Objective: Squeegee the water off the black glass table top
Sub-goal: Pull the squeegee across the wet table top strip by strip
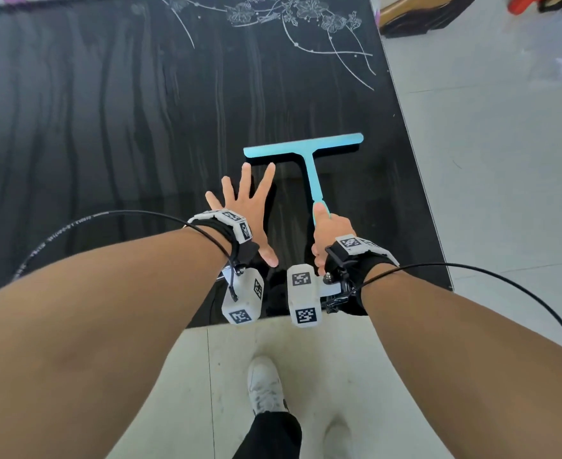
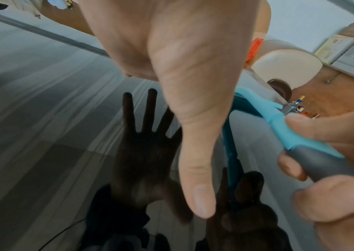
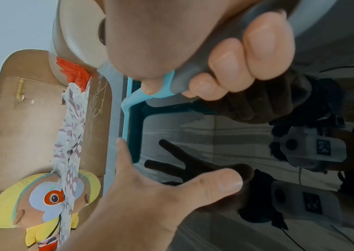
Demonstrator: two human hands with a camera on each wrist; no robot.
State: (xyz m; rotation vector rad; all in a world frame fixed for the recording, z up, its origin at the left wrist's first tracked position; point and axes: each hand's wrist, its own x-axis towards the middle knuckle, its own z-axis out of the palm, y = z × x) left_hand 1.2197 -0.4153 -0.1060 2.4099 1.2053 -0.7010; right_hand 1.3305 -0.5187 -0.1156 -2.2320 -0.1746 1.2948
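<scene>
The squeegee (image 1: 309,154) is sitting on the black glass table top (image 1: 107,127), near its right edge and toward the near end, with its long blue blade bar lying crosswise and the handle running back toward the person. The right hand (image 1: 331,236) is wrapping the grey end of the handle, fingers curled fully round it and the thumb lying along the top of the blue stem. That looks like the sensible place to hold it: a light, stiff plastic tool, with the grey part probably a softer grip that will not slip when wet. The blade edge is likely to be flexible rubber, so it should need steady downward pressure and a slight tilt to keep the whole bar in contact; whether it is touching the glass along its full length now cannot be told.

The left hand (image 1: 246,207) is hovering just beside the handle with fingers spread straight, holding nothing; its dark reflection shows in the glass below. Streaks of water are running lengthwise over much of the glass, so a good deal seems left to clear. The glass is hard, slick and breakable. A white floral pattern (image 1: 289,21) is decorating the far end.
</scene>
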